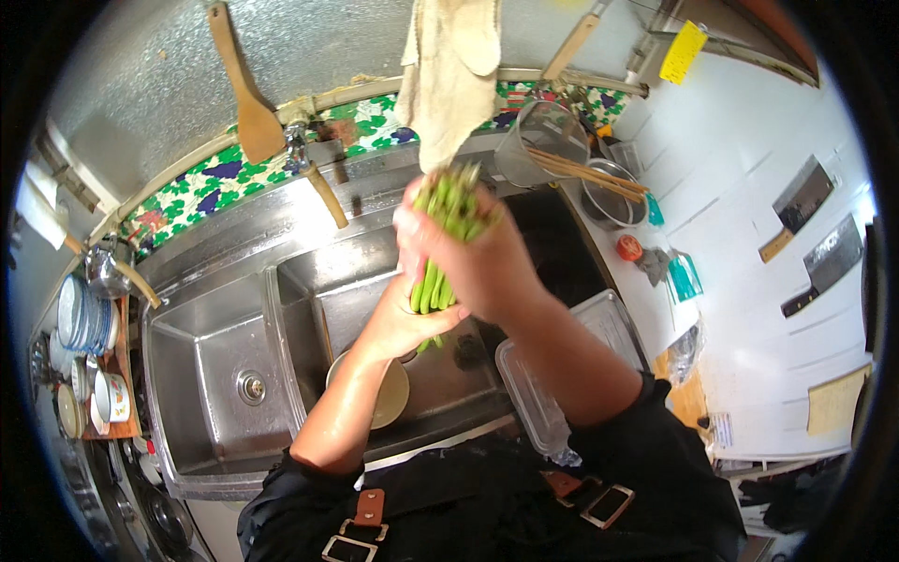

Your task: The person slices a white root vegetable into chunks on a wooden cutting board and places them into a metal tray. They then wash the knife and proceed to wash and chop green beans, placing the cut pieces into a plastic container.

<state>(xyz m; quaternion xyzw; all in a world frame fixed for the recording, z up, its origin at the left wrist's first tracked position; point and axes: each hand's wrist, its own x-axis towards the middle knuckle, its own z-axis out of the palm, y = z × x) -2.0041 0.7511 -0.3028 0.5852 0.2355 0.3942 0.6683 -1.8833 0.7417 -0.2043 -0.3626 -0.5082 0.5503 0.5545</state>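
Both my hands are closed round one upright bunch of slim green vegetable stalks (436, 288), held over the right-hand sink basin (342, 314). Their exact kind cannot be made out. My left hand (398, 318) grips the lower part of the bunch, where a few ends poke out underneath. Higher up, my right hand (482, 267) wraps round the stalks, slightly blurred. Brownish tips stick out above it. Below my left wrist sits a pale round bowl (391, 398) in the basin, partly hidden by my forearm.
On the left lies a second basin (211, 365) with a drain. A faucet (298, 150) and a hanging cloth (454, 80) are behind. A clear plastic container (534, 398) rests by my right forearm. Two cleavers (833, 253) hang on the right wall; dishes (84, 318) stand far left.
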